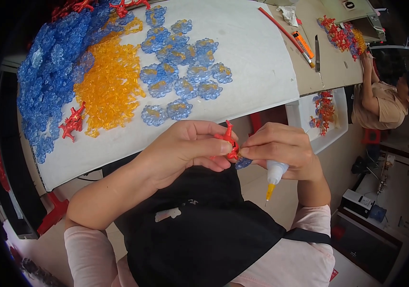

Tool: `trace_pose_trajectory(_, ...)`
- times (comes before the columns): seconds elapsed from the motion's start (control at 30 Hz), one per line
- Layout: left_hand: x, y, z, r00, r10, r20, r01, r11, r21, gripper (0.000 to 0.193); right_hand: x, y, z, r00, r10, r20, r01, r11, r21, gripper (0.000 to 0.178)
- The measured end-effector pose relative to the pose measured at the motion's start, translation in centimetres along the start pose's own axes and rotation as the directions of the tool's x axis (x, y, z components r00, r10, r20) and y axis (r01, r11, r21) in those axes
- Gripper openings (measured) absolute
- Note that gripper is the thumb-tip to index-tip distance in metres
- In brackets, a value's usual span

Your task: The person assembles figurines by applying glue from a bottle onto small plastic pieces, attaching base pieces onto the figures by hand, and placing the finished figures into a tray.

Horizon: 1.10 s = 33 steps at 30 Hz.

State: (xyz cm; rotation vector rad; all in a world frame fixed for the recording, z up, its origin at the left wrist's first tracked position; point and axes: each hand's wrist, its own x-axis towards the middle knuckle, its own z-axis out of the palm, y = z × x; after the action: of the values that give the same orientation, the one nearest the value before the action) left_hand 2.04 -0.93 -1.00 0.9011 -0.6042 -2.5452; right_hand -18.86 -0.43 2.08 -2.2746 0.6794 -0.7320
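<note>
In front of my apron, my left hand [183, 148] pinches a small red plastic figure [230, 137] between thumb and fingers. My right hand [288, 143] meets it from the other side, its thumb and forefinger pressed at the figure's lower part. A translucent blue plastic piece [243, 163] sits just under the figure, between the hands; which fingers bear it is hard to make out. Tucked in the right hand's lower fingers is a white squeeze bottle [277, 168] with a yellow nozzle and thin needle tip pointing down.
On the white-covered table [242, 71] lie a heap of blue pieces [51, 76], orange pieces [111, 86], a loose red figure [73, 123] and rows of blue pieces with orange bits [185, 88]. A craft knife [317, 52], red stick [281, 28], white tray [340, 112] and co-worker [386, 105] are at right.
</note>
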Motion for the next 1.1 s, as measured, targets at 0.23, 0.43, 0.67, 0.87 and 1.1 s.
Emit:
trace_pose_trajectory(0.23, 0.1, -0.7, 0.0, 0.998, 0.041, -0.044, -0.039, 0.998, 0.045, 0.023, -0.3, -0.3, 0.5, 1.000, 0.030, 0.009, -0.029, 0.998, -0.051, 0.020)
trace_pose_trajectory(0.43, -0.1, -0.9, -0.1, 1.000, -0.005, -0.003, 0.005, 0.999, -0.033, 0.024, -0.5, -0.9, 0.5, 0.999, 0.046, -0.010, -0.046, 0.999, -0.029, 0.020)
trace_pose_trajectory(0.67, 0.0, -1.0, 0.3, 1.000, 0.021, -0.009, -0.021, 0.999, -0.027, 0.024, -0.8, -0.8, 0.4, 1.000, 0.005, -0.013, -0.006, 0.998, -0.060, 0.021)
trace_pose_trajectory(0.87, 0.2, -1.0, 0.2, 1.000, -0.013, -0.003, 0.013, 1.000, 0.011, 0.024, -0.8, -0.6, 0.0, 0.999, 0.029, 0.029, -0.029, 1.000, -0.005, 0.020)
trace_pose_trajectory(1.1, 0.0, 0.1, 0.7, 0.999, 0.035, -0.008, -0.033, 0.989, 0.145, 0.030, -1.3, -0.5, 0.8, 0.989, 0.126, -0.082, -0.128, 0.991, -0.025, 0.021)
